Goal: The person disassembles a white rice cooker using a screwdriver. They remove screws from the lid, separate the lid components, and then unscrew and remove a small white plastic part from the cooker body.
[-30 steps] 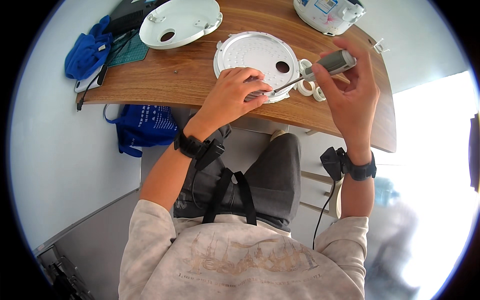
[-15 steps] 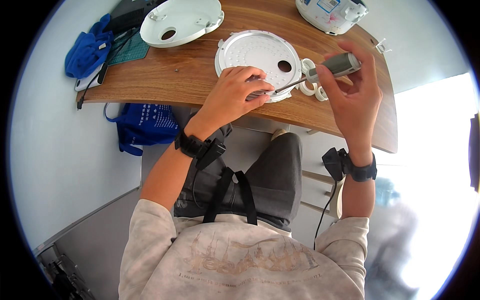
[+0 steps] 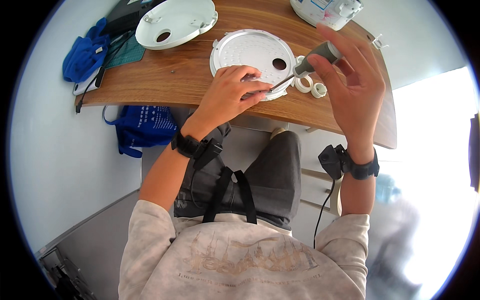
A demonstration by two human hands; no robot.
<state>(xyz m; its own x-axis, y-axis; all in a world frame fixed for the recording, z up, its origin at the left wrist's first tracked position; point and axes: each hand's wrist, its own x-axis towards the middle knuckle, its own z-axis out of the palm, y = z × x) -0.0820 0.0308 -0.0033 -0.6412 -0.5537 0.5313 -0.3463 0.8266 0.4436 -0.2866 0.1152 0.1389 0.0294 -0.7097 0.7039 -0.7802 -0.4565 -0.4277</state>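
Note:
A round, pale lid plate point(image 3: 250, 47), with a raised rim, rows of small bumps and one dark hole, lies on the desk before me. My left hand point(image 3: 225, 95) is closed on its near edge, thumb and forefinger close to a screwdriver's tip. That screwdriver point(image 3: 316, 59) has a grey-green handle and a thin shaft slanting down left to the plate's near right rim. My right hand point(image 3: 355, 87) holds the handle between thumb and fingers. Whether the tip sits in a screw is too small to tell. Part of the plate is hidden under my left fingers.
White plastic rings point(image 3: 303, 84) stand right of the plate. Behind it to the left lies a white domed cover point(image 3: 175, 27). A white appliance body point(image 3: 327, 14) stands at the back right. Blue cloth point(image 3: 85, 55) and a green mat point(image 3: 125, 54) lie at the left end.
My right hand has shifted slightly, its fingers further up and more spread, and the screwdriver stands steeper. The desk's things appear a little further left. My left hand keeps its hold.

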